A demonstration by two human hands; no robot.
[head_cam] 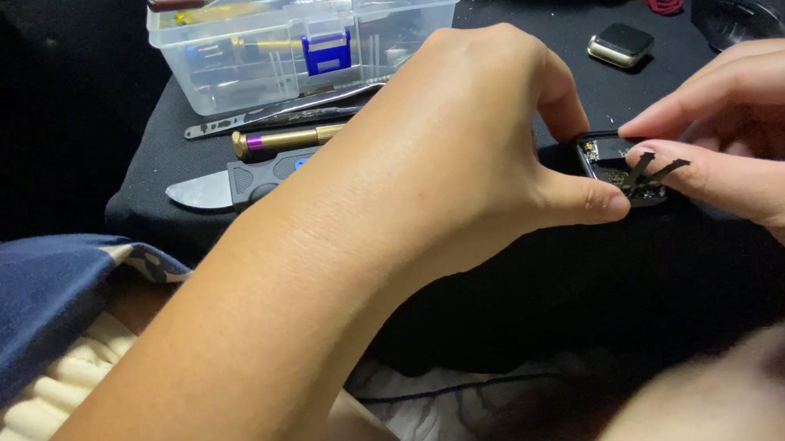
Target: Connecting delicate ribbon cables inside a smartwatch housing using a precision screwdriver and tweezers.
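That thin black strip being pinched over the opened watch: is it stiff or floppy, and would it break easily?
The strip looks thin and forked, so probably floppy and very light. Pinched by the right hand over the watch body, it seems delicate and may tear or crease.

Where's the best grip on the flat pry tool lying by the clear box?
Probably the dark handle of the pry tool, taken across its width from above. It lies flat on the black mat with the bare metal blade pointing left; the handle is thicker. The left hand covers its right end.
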